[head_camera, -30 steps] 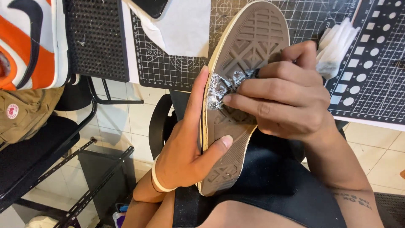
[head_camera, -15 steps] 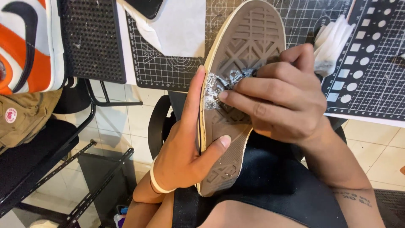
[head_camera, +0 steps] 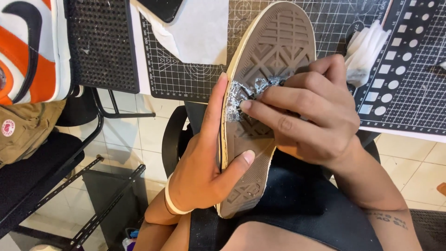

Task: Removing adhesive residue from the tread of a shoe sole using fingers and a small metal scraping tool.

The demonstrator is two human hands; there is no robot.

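Note:
A shoe [head_camera: 272,60] is held sole-up over my lap, its grey-brown tread facing me and a cream edge along the left side. My left hand [head_camera: 204,162] grips it from the left, thumb pressed on the heel part of the sole. My right hand [head_camera: 306,111] lies across the middle of the sole, fingers pinched on a silvery grey wad [head_camera: 246,90] pressed against a scuffed, whitish patch of the tread. What the wad is made of cannot be told.
A black cutting mat [head_camera: 186,69] with white paper [head_camera: 200,28] lies on the desk ahead. A crumpled white tissue [head_camera: 367,51] sits right of the shoe. An orange, white and black shoe [head_camera: 28,46] stands far left beside a black perforated panel [head_camera: 100,42]. Tiled floor and a black chair are below.
The shoe and both hands have shifted slightly in view; my right fingers have moved a little over the scuffed patch. Both grips are the same.

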